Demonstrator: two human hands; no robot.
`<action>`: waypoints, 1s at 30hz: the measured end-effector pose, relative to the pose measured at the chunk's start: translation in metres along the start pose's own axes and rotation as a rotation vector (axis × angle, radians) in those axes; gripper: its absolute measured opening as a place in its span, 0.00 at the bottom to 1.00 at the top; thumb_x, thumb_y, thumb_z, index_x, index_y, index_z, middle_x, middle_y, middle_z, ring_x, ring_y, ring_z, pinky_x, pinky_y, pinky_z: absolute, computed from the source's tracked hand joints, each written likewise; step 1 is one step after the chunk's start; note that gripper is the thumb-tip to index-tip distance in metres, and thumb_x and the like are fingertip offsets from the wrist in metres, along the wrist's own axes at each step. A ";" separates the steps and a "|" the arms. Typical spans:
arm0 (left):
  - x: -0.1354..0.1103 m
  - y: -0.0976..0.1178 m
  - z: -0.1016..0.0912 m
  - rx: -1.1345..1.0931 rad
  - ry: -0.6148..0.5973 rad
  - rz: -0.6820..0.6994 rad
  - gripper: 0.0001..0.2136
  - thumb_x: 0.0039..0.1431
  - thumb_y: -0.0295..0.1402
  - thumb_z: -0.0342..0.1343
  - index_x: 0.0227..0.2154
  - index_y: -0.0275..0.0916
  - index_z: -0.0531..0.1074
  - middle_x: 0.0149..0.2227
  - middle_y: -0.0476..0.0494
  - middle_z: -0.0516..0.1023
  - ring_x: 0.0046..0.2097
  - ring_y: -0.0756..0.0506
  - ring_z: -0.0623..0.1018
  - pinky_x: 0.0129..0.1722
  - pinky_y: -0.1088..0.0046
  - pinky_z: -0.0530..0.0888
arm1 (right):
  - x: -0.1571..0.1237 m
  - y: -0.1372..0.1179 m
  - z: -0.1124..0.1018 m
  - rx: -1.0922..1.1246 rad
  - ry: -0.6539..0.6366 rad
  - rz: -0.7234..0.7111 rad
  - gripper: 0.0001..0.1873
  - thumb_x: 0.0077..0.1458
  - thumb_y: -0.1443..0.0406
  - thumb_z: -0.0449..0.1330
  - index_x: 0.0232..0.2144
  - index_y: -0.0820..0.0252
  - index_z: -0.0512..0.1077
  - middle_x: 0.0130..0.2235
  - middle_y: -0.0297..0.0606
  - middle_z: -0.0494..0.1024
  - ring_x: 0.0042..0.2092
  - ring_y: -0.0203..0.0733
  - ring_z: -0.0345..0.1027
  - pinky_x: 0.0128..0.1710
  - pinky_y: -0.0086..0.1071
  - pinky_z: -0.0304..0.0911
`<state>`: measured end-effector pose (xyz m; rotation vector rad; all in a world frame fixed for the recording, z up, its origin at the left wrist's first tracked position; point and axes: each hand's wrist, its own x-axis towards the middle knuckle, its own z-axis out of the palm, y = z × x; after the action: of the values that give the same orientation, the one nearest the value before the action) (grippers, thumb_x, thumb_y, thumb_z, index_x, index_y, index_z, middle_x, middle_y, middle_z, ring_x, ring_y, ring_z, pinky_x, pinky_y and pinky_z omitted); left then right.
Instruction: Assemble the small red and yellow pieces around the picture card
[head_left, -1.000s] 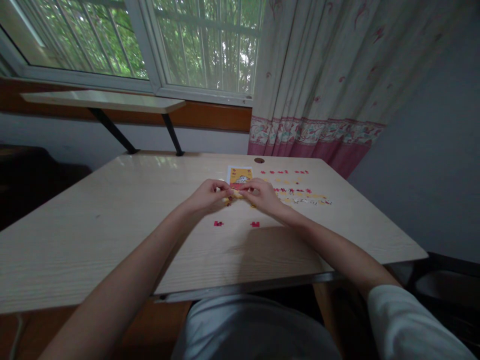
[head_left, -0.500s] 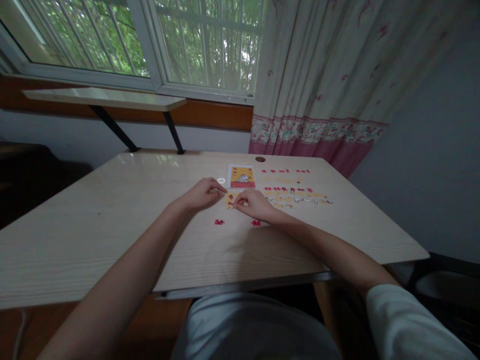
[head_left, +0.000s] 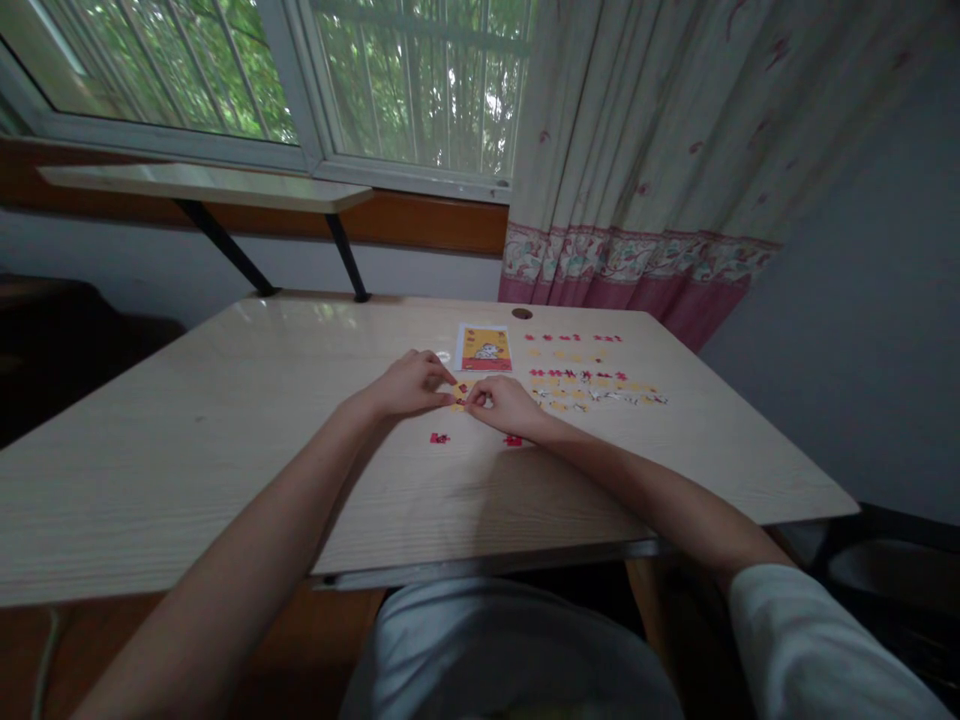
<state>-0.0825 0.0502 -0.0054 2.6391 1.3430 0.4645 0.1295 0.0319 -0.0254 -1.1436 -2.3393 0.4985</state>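
Note:
A small patch of yellow jigsaw pieces with red marks (head_left: pixel 463 389) lies on the desk between my hands. My left hand (head_left: pixel 411 385) is at its left edge, with thumb and forefinger apart and their tips touching the pieces. From the right, my right hand (head_left: pixel 504 403) pinches a yellow puzzle piece at the patch's lower edge; the fingers mostly cover that piece. Just beyond lies a picture card (head_left: pixel 485 350) showing a white animal on yellow and red. Nearer to me are two red puzzle pieces, one on the left (head_left: pixel 439 438) and one by my right wrist (head_left: pixel 513 440).
Rows of loose red, yellow and white puzzle pieces (head_left: pixel 592 395) are spread right of my right hand. The pale wooden desk (head_left: pixel 360 520) carries a raised shelf (head_left: pixel 217 185) at its back left. A window and a curtain (head_left: pixel 637 200) stand behind.
My left thumb has come down toward the lower left of the yellow patch, opening away from the forefinger. The right hand stays at nearly the same place, and the view has tilted slightly.

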 end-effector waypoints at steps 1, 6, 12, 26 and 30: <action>0.000 0.001 0.000 0.010 -0.003 -0.008 0.17 0.50 0.45 0.59 0.39 0.40 0.78 0.42 0.39 0.74 0.44 0.41 0.72 0.48 0.63 0.66 | 0.000 0.000 0.000 -0.003 0.000 0.002 0.05 0.50 0.67 0.60 0.30 0.59 0.77 0.31 0.34 0.78 0.33 0.34 0.69 0.35 0.27 0.59; 0.001 0.001 0.000 0.040 -0.010 -0.022 0.18 0.50 0.46 0.59 0.40 0.40 0.78 0.43 0.38 0.74 0.46 0.40 0.72 0.49 0.62 0.65 | 0.000 0.001 0.000 -0.033 0.008 -0.023 0.06 0.51 0.65 0.60 0.31 0.59 0.77 0.31 0.34 0.78 0.34 0.35 0.69 0.35 0.27 0.59; 0.001 0.000 0.000 0.044 -0.025 -0.017 0.18 0.50 0.46 0.58 0.41 0.43 0.77 0.42 0.41 0.75 0.45 0.40 0.72 0.48 0.63 0.65 | -0.002 -0.003 -0.004 -0.187 0.017 -0.160 0.08 0.55 0.65 0.58 0.34 0.60 0.77 0.34 0.37 0.78 0.37 0.37 0.68 0.40 0.30 0.57; 0.003 0.001 0.002 0.064 -0.079 -0.034 0.18 0.52 0.45 0.56 0.43 0.45 0.76 0.42 0.43 0.76 0.44 0.41 0.72 0.48 0.64 0.64 | -0.008 -0.011 -0.016 -0.499 -0.089 -0.322 0.14 0.62 0.64 0.51 0.42 0.59 0.76 0.40 0.41 0.78 0.43 0.42 0.66 0.44 0.36 0.53; 0.002 0.002 0.001 0.052 -0.080 -0.039 0.18 0.51 0.45 0.56 0.43 0.44 0.76 0.43 0.42 0.76 0.45 0.41 0.72 0.49 0.63 0.64 | -0.010 -0.011 -0.019 -0.491 -0.113 -0.306 0.15 0.62 0.64 0.51 0.44 0.58 0.76 0.40 0.40 0.77 0.44 0.43 0.66 0.45 0.37 0.54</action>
<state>-0.0796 0.0502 -0.0051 2.6366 1.3980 0.3199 0.1384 0.0197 -0.0069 -0.9391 -2.7612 -0.1347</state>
